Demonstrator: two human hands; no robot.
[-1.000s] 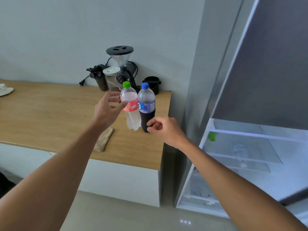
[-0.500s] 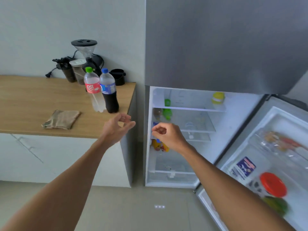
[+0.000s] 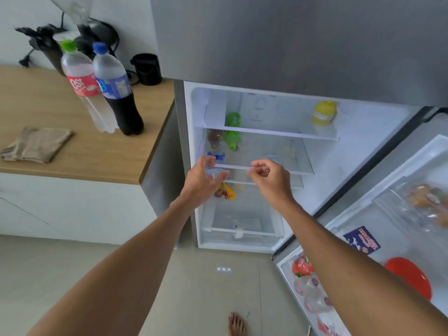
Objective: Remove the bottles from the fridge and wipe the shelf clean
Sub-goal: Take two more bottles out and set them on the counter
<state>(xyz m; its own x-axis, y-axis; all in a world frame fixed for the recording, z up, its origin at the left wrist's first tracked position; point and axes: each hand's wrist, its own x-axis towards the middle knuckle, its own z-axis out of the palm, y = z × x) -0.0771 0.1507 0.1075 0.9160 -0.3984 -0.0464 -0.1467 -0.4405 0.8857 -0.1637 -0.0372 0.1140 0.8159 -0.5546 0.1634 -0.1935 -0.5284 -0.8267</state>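
Fingers of the left hand (image 3: 206,179) loosely spread, right hand (image 3: 269,180) half-curled — both empty at the fridge shelf (image 3: 286,171).

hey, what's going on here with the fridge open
A person is clearing out the open fridge. Two bottles, one with a green cap and one with a blue cap, already stand on the wooden counter beside a folded cloth. Both hands, left and right, are empty and reaching toward the middle shelf. A green bottle and a yellow one sit inside. No wiping yet.
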